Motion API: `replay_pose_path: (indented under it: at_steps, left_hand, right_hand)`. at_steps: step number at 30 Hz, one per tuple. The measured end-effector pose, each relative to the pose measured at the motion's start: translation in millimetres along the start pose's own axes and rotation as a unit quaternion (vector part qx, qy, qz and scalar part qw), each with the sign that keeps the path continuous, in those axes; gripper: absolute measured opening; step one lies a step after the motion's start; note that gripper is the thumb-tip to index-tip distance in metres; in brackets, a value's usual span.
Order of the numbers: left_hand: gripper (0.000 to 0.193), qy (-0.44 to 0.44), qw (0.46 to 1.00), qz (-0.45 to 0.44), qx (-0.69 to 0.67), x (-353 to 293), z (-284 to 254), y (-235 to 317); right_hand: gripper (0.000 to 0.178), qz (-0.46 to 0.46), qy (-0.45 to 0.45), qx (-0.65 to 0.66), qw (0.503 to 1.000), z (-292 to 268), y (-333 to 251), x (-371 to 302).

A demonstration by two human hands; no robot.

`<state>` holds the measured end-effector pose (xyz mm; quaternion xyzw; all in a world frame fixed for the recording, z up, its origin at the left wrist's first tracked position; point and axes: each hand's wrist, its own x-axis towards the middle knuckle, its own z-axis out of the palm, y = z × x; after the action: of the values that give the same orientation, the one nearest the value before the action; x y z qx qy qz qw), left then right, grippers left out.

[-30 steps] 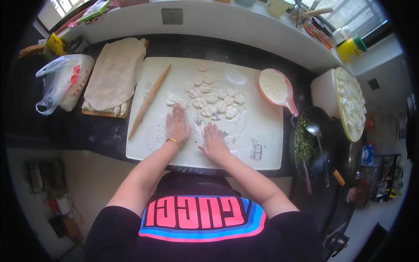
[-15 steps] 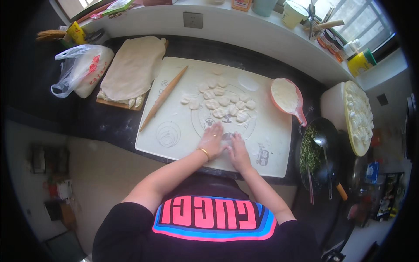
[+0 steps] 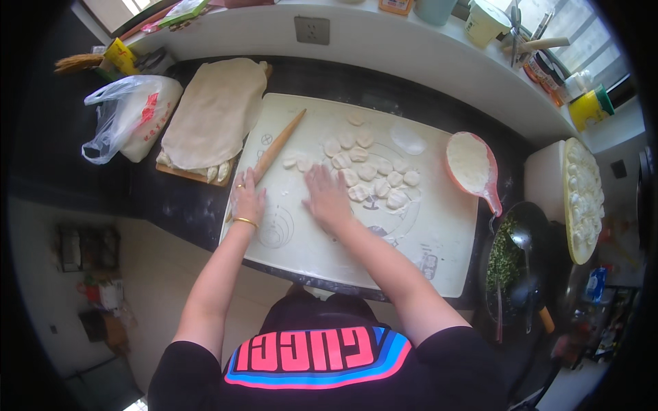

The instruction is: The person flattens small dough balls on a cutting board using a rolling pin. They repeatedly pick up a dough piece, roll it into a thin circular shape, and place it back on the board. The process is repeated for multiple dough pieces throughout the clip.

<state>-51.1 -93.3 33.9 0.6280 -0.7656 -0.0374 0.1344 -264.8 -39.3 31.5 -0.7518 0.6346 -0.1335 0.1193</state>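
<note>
On the pale, floured mat, my left hand lies over the near half of a tapered wooden rolling pin. Its fingers are on one side and its thumb on the other, and the near end of the pin is mostly hidden. My right hand is open, palm down, with its fingertips beside small floured dough pieces. Several of these flattened pieces lie grouped around the mat's middle. Whether the right fingertips press on a piece, I cannot tell.
A dough sheet covers a board at left, beside a plastic bag. To the right are a pink-handled bowl of flour, a wok of chopped greens and a tray of shaped dough on a white container.
My left hand has moved left from the mat's near middle onto the rolling pin. My right hand has moved forward and left to the dough pieces. The view has shifted slightly.
</note>
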Motion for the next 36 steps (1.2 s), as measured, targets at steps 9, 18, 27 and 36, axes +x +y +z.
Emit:
replay_pose_path:
  at_steps: [9, 18, 27, 36]
  left_hand:
    - [0.057, 0.034, 0.999, 0.018, 0.004, 8.2, 28.4, -12.7]
    - [0.056, 0.016, 1.000, 0.009, 0.003, 8.9, 26.6, -7.6]
    - [0.050, 0.059, 0.998, 0.023, 0.011, 2.6, 35.8, -16.0]
    - [0.048, 0.023, 1.000, 0.014, 0.004, 9.0, 29.2, -11.8]
  right_hand:
    - [0.071, 0.228, 0.053, -0.058, 0.970, -17.5, 54.2, -13.2]
    - [0.066, 0.234, 0.117, -0.072, 0.963, -33.5, 111.2, 57.5]
    - [0.034, 0.401, 0.332, -0.113, 0.847, -129.0, 196.0, -52.4]
    - [0.019, 0.478, -0.004, 0.077, 0.875, -140.5, 282.8, -92.8]
